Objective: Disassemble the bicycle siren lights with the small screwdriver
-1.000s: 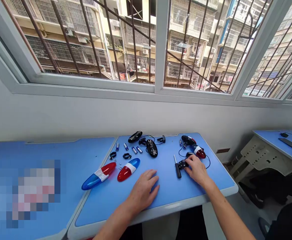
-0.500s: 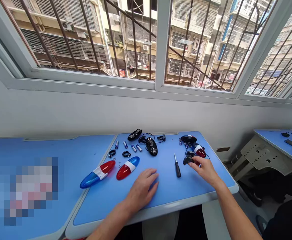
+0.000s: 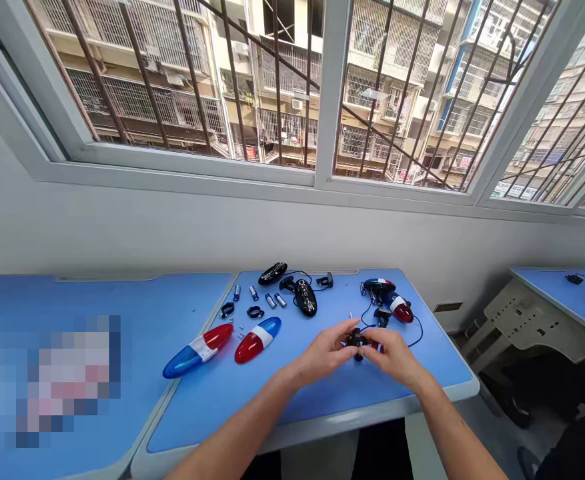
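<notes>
My left hand [image 3: 328, 350] and my right hand [image 3: 389, 350] meet over the right part of the table. Between their fingertips they grip a small black plastic part [image 3: 356, 338], whose exact kind I cannot make out. A thin cable [image 3: 369, 313] runs near it toward the right-hand cluster. The screwdriver [image 3: 359, 358] lies under the hands, mostly hidden. Just beyond my right hand are another black fitting [image 3: 383, 317], a blue, white and red light unit [image 3: 401, 308] and a black-based unit [image 3: 379, 288].
Two loose red, white and blue covers [image 3: 258, 340] lie left, one crossing the table seam. Behind them are black ring clamps [image 3: 255, 312], small screws, several batteries [image 3: 271, 301] and two glossy black shells [image 3: 305, 297]. A wall with barred windows stands behind the table [image 3: 322, 393].
My right hand has carried the black part left, away from the cluster. The left hand has risen from the table and moved right to grip it too.
</notes>
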The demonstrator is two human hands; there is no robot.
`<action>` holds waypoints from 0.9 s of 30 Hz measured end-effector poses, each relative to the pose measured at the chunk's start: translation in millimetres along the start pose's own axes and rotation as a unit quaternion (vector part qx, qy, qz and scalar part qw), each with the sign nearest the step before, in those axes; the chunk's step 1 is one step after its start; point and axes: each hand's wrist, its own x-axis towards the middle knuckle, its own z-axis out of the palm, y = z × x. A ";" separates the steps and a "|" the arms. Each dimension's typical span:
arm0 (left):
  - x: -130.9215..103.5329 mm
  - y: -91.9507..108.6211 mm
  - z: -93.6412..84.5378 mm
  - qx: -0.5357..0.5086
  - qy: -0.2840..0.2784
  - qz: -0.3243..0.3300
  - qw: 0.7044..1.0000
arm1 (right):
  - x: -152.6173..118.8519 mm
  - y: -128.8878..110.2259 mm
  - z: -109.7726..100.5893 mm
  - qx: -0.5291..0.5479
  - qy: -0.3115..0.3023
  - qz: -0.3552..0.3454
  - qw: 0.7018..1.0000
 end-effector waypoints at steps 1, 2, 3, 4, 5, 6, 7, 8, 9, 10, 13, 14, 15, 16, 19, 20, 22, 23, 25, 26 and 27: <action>1.9 -4.3 0.8 -0.013 -0.007 0.004 1.000 | -1.0 -0.6 0.8 -0.015 -0.001 -0.001 1.000; 2.9 -8.4 1.5 -0.019 -0.010 0.008 1.000 | -2.3 -0.8 1.1 -0.027 -0.006 -0.002 1.000; 3.0 -12.0 2.0 -0.015 -0.007 0.012 1.000 | -3.4 -0.3 0.4 -0.037 -0.015 -0.005 0.999; 2.7 -14.9 2.0 -0.002 -0.001 0.014 1.000 | -3.8 1.1 -1.4 -0.047 -0.021 -0.009 0.999; 2.1 -17.1 1.6 0.017 0.009 0.015 1.000 | -2.9 3.8 -4.7 -0.061 -0.020 -0.012 0.998; 1.6 -18.5 0.7 0.040 0.023 0.017 0.999 | -0.2 7.9 -9.5 -0.083 -0.009 -0.011 0.996; 1.2 -19.1 -0.5 0.065 0.039 0.019 0.997 | 4.7 13.3 -15.8 -0.115 0.012 -0.002 0.993; 1.2 -19.1 -1.9 0.087 0.054 0.020 0.994 | 12.2 19.9 -23.2 -0.154 0.039 0.019 0.987; 1.6 -18.5 -3.4 0.107 0.067 0.022 0.992 | 21.9 27.3 -31.2 -0.197 0.051 0.050 0.978; 2.3 -17.6 -4.7 0.120 0.077 0.022 0.990 | 33.6 35.2 -39.1 -0.242 0.043 0.090 0.965; 5.4 -15.2 -7.3 0.131 0.095 0.018 0.987 | 72.8 57.9 -56.8 -0.301 0.012 0.148 0.942; 6.2 -15.1 -7.6 0.129 0.101 0.013 0.986 | 84.8 64.2 -59.4 -0.303 -0.003 0.149 0.941; 6.6 -15.4 -7.8 0.123 0.107 0.007 0.987 | 95.4 69.7 -60.5 -0.302 -0.020 0.151 0.941; 6.6 -16.0 -7.9 0.116 0.111 0.001 0.987 | 104.3 74.2 -60.4 -0.299 -0.041 0.151 0.941; 5.3 -19.8 -8.5 0.084 0.116 -0.011 0.990 | 121.7 83.8 -57.1 -0.289 -0.096 0.152 0.940; 4.9 -21.7 -8.9 0.073 0.116 -0.011 0.990 | 125.0 86.1 -56.3 -0.287 -0.108 0.150 0.940; 4.7 -27.0 -9.6 0.056 0.121 -0.008 0.991 | 129.2 90.5 -56.2 -0.286 -0.121 0.145 0.939; 5.0 -30.5 -9.9 0.049 0.124 -0.005 0.991 | 130.3 92.8 -56.7 -0.285 -0.124 0.144 0.939; 6.0 -38.8 -10.8 0.033 0.129 -0.001 0.991 | 131.2 97.7 -58.4 -0.284 -0.125 0.147 0.939; 6.4 -43.2 -11.5 0.026 0.131 -0.001 0.991 | 130.9 100.2 -59.3 -0.282 -0.123 0.150 0.940; 6.4 -47.3 -12.5 0.018 0.135 -0.002 0.991 | 130.3 102.5 -60.1 -0.279 -0.120 0.152 0.940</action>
